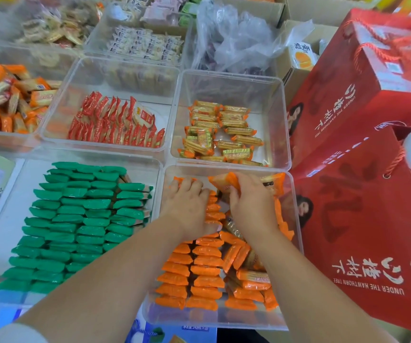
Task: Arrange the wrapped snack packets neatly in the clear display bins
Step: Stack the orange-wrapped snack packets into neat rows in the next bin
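Orange packets [206, 251] look light, crinkly, slippery (biscuits inside snap). The right hand [251, 206] pinches one's crimped end; the left hand [187, 206] perhaps steadies rows, grip unclear.

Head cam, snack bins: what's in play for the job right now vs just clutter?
In play: near-right bin; orange packets in it; left hand on them; right hand pinching one raised packet.
Lying about: red gift boxes; crumpled plastic bag; cardboard cartons.
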A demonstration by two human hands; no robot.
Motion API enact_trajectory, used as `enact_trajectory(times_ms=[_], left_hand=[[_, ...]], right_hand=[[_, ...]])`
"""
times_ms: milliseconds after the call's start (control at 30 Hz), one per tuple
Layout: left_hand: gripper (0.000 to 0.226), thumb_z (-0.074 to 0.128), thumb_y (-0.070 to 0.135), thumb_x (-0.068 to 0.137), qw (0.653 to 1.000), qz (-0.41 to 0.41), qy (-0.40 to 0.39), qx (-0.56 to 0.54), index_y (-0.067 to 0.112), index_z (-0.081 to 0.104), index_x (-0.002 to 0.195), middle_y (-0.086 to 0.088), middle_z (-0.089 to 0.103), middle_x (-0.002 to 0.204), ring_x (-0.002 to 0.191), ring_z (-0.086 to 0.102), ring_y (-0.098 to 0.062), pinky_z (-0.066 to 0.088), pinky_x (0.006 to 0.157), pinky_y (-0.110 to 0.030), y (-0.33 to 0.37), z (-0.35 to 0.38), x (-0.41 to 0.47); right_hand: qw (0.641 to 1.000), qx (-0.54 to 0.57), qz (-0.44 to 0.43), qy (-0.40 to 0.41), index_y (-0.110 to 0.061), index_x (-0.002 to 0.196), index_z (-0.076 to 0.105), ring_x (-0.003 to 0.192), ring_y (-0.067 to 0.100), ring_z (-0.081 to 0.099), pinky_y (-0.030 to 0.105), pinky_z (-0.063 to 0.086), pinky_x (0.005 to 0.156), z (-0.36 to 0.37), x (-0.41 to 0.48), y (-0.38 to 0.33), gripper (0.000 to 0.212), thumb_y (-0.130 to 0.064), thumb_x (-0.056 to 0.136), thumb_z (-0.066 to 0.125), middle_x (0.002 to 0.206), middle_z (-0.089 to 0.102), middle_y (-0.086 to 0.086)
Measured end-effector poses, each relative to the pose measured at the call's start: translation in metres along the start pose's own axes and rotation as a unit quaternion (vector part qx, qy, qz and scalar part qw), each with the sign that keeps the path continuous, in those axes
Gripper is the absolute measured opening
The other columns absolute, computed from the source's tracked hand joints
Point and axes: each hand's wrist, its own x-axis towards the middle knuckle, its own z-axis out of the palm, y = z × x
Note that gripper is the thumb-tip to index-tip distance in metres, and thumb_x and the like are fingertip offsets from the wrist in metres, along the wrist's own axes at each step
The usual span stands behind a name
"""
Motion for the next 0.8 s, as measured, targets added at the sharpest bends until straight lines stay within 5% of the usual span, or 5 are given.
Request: enact_trajectory(times_ms=[200,400,533,633,800], left_hand=[[0.097,0.044,0.082,0.079,1.000,-0.002,0.019,-0.013,0.018,0.033,0.151,0.001,0.042,0.149,0.140,0.024,-0.028,0.015,0.116,-0.050,0.002,0.004,-0.014],[0.087,0.046,0.068,0.089,1.000,0.000,0.030,-0.004,0.019,0.023,0.158,-0.004,0.022,0.165,0.151,0.009,-0.031,-0.006,0.120,-0.054,0.001,0.006,-0.047],[0.084,0.061,0.062,0.082,0.985,-0.096,0.134,-0.057,0.023,0.037,0.152,-0.012,0.026,0.163,0.150,0.020,-0.037,0.011,0.120,-0.058,-0.003,0.016,-0.086],[0.100,0.061,0.064,0.080,0.973,-0.177,0.115,-0.094,0.021,0.018,0.159,-0.014,0.011,0.166,0.150,0.018,-0.036,0.018,0.120,-0.057,-0.002,0.031,-0.106],[0.109,0.064,0.063,0.080,0.968,-0.193,0.104,-0.122,0.023,0.001,0.160,-0.010,-0.003,0.167,0.148,0.021,-0.033,0.023,0.118,-0.054,-0.001,0.040,-0.108]], right_hand=[[0.990,-0.079,-0.030,-0.112,-0.019,0.130,0.060,0.105,0.031,0.062,0.041,0.052,0.084,0.023,0.017,-0.005,0.034,-0.011,0.097,0.053,0.123,0.059,0.007],[0.978,-0.130,-0.050,-0.156,-0.017,0.126,0.060,0.100,0.031,0.063,0.039,0.051,0.078,0.037,0.026,-0.009,0.030,-0.024,0.098,0.054,0.116,0.061,0.007],[0.993,-0.036,-0.003,-0.116,-0.014,0.117,0.069,0.101,0.027,0.064,0.038,0.052,0.084,0.038,0.029,-0.006,0.028,-0.030,0.099,0.054,0.110,0.069,0.007],[0.994,-0.037,0.038,-0.096,-0.016,0.118,0.068,0.105,0.024,0.061,0.036,0.049,0.088,0.041,0.033,-0.002,0.027,-0.029,0.096,0.064,0.113,0.067,0.004],[0.986,-0.125,0.085,-0.071,-0.020,0.104,0.070,0.090,0.026,0.064,0.031,0.043,0.065,0.049,0.041,-0.008,0.026,-0.043,0.090,0.070,0.093,0.069,0.003]])
